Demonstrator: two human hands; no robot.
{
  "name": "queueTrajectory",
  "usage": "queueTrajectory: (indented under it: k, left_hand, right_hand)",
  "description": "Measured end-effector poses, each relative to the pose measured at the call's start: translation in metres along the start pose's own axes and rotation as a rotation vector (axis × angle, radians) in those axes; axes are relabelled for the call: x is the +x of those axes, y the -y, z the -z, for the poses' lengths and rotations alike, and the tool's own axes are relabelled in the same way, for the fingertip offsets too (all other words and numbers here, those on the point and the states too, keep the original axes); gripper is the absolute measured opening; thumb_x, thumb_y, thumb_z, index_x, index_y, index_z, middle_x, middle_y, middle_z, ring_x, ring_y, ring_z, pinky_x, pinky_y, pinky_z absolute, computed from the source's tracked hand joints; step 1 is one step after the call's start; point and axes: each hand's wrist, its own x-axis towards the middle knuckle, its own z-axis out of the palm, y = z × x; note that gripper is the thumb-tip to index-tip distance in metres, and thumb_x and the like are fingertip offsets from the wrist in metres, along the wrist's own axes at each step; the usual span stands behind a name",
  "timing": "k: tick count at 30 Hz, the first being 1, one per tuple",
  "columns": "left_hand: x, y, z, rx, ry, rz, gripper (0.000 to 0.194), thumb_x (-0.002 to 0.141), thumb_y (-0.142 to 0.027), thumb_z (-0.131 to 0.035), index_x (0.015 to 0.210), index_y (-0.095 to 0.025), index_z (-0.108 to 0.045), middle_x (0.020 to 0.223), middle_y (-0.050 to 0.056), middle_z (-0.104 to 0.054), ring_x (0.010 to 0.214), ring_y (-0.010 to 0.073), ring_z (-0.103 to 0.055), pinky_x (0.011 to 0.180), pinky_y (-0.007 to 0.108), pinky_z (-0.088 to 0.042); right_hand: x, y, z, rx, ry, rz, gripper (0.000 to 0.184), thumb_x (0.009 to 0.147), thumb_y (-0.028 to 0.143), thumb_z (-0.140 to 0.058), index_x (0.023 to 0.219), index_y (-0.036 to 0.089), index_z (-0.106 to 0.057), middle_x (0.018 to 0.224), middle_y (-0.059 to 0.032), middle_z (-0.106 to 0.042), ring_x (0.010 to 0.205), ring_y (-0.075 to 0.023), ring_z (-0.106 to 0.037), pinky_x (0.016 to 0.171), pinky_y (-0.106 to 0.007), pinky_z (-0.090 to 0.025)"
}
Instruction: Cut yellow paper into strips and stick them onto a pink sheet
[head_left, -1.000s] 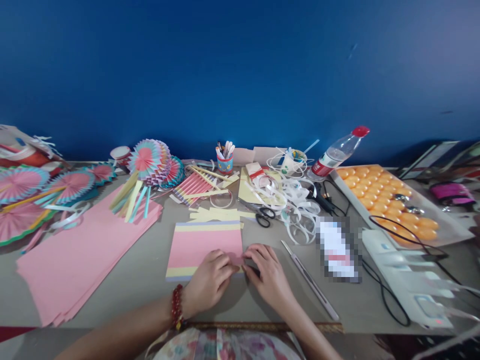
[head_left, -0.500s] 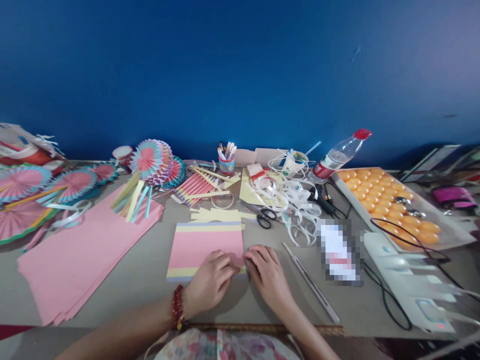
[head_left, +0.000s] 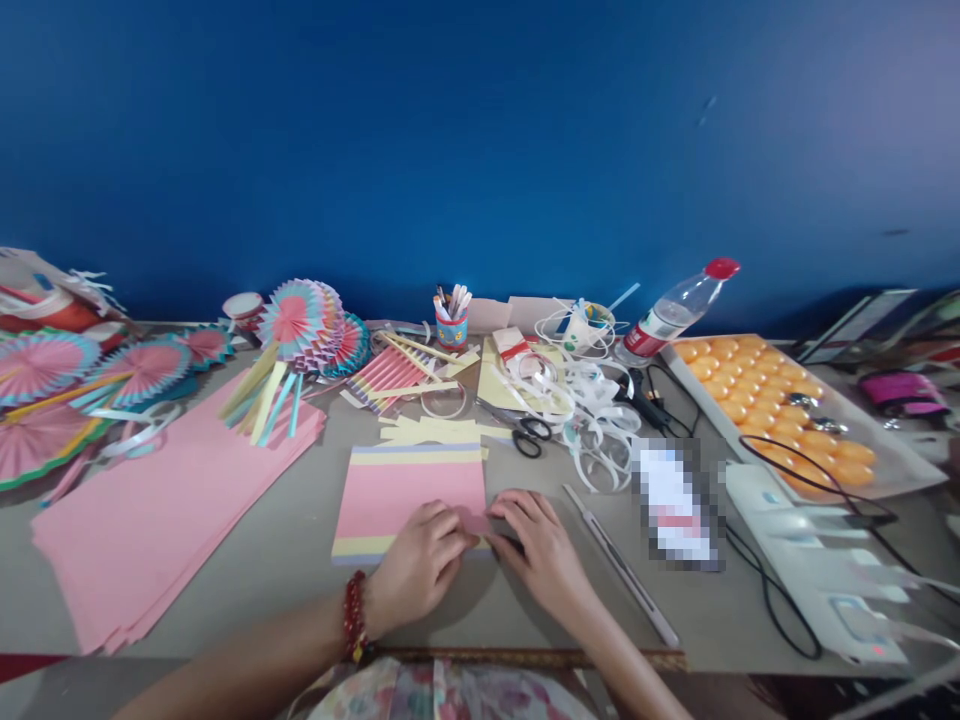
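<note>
A pink sheet of paper (head_left: 409,490) with yellow and lavender bands along its top and bottom lies flat before me. My left hand (head_left: 424,560), a red bead bracelet (head_left: 355,615) at its wrist, rests on the sheet's lower right part. Its fingers are curled and pressed together at the paper's right edge. From the other side, my right hand (head_left: 538,545) reaches that same edge with bent fingers, thumb and forefinger at the border with a small gap between them. The fingertips partly cover the paper edge. Right of my right hand lies a slim metal craft knife (head_left: 626,570).
Pink paper sheets (head_left: 165,510) and folded paper rosettes (head_left: 300,320) lie at left. Behind are scissors (head_left: 531,437), curled white strips (head_left: 600,410) and a pen cup (head_left: 452,325). A bottle (head_left: 667,315), orange-filled tray (head_left: 757,395) and power strip (head_left: 814,570) stand right.
My right thumb has shifted slightly toward the paper's edge, and a gap shows between it and the forefinger. My left hand and the sheet look almost unchanged.
</note>
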Motion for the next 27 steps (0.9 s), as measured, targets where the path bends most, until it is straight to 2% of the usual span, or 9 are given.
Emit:
queueTrajectory:
  k: [4,10,13,16,19,22,25,27]
  left_hand:
    - [0.001,-0.001,0.001,0.002,-0.014,-0.009,0.027,0.092,-0.007,-0.044,0.103,-0.017,-0.067,0.087,0.007,-0.056,0.086,0.0217,-0.05,0.077,0.035,-0.044]
    - [0.003,-0.003,0.002,-0.043,-0.036,0.019,0.024,0.094,-0.008,-0.043,0.103,-0.018,-0.064,0.089,0.007,-0.061,0.087,0.0217,-0.053,0.08,0.036,-0.045]
    - [0.003,-0.006,0.004,-0.101,-0.094,0.025,0.027,0.095,-0.01,-0.043,0.113,-0.019,-0.06,0.1,0.008,-0.065,0.094,0.0222,-0.056,0.088,0.04,-0.046]
    - [0.003,-0.008,0.008,-0.143,-0.073,0.008,0.041,0.094,-0.016,-0.046,0.135,-0.021,-0.048,0.119,0.011,-0.063,0.109,0.0242,-0.056,0.096,0.043,-0.046]
    - [0.001,-0.008,0.008,-0.163,-0.014,-0.021,0.058,0.094,-0.023,-0.049,0.149,-0.021,-0.03,0.13,0.013,-0.058,0.117,0.0264,-0.052,0.101,0.046,-0.045]
    - [-0.002,-0.006,0.006,-0.166,0.0,-0.029,0.064,0.095,-0.026,-0.05,0.152,-0.02,-0.022,0.134,0.015,-0.054,0.121,0.0271,-0.051,0.103,0.048,-0.044]
    - [-0.003,-0.004,0.003,-0.163,-0.026,0.0,0.062,0.096,-0.024,-0.048,0.151,-0.018,-0.021,0.135,0.017,-0.054,0.121,0.0265,-0.052,0.103,0.046,-0.046]
    - [-0.002,-0.005,0.002,-0.137,-0.014,0.007,0.054,0.094,-0.02,-0.048,0.146,-0.018,-0.031,0.132,0.015,-0.056,0.12,0.0263,-0.053,0.102,0.045,-0.046]
  right_hand:
    - [0.003,-0.001,-0.006,-0.032,-0.045,-0.005,0.011,0.093,0.019,-0.056,0.1,0.024,-0.062,0.103,-0.0076,-0.064,0.095,-0.0246,-0.058,0.083,-0.039,-0.05]
    - [0.001,-0.004,-0.003,-0.022,-0.063,0.032,0.02,0.096,0.016,-0.046,0.103,0.024,-0.063,0.102,-0.0077,-0.065,0.094,-0.0233,-0.059,0.084,-0.039,-0.049]
    - [-0.006,0.001,-0.002,-0.021,-0.008,0.082,0.033,0.087,0.013,-0.054,0.118,0.022,-0.059,0.116,-0.0103,-0.063,0.108,-0.0268,-0.056,0.094,-0.044,-0.046]
    - [-0.01,0.01,-0.008,-0.055,-0.004,0.049,0.045,0.078,0.017,-0.063,0.123,0.02,-0.055,0.122,-0.0126,-0.061,0.113,-0.0307,-0.054,0.097,-0.049,-0.045]
    - [-0.008,0.015,-0.014,-0.077,-0.081,-0.011,0.035,0.08,0.015,-0.059,0.114,0.02,-0.057,0.114,-0.0122,-0.065,0.104,-0.0292,-0.058,0.092,-0.047,-0.047]
    - [-0.002,0.011,-0.015,-0.066,-0.154,-0.039,0.026,0.081,0.009,-0.051,0.102,0.021,-0.059,0.098,-0.0089,-0.068,0.092,-0.0263,-0.061,0.085,-0.042,-0.049]
    - [0.002,0.002,-0.011,-0.075,-0.186,-0.074,0.018,0.085,0.011,-0.049,0.094,0.021,-0.058,0.087,-0.0061,-0.068,0.084,-0.0252,-0.063,0.078,-0.038,-0.048]
    - [0.001,-0.003,-0.007,-0.087,-0.201,-0.092,0.013,0.088,0.015,-0.049,0.095,0.022,-0.057,0.085,-0.0051,-0.068,0.081,-0.0246,-0.064,0.073,-0.036,-0.047]
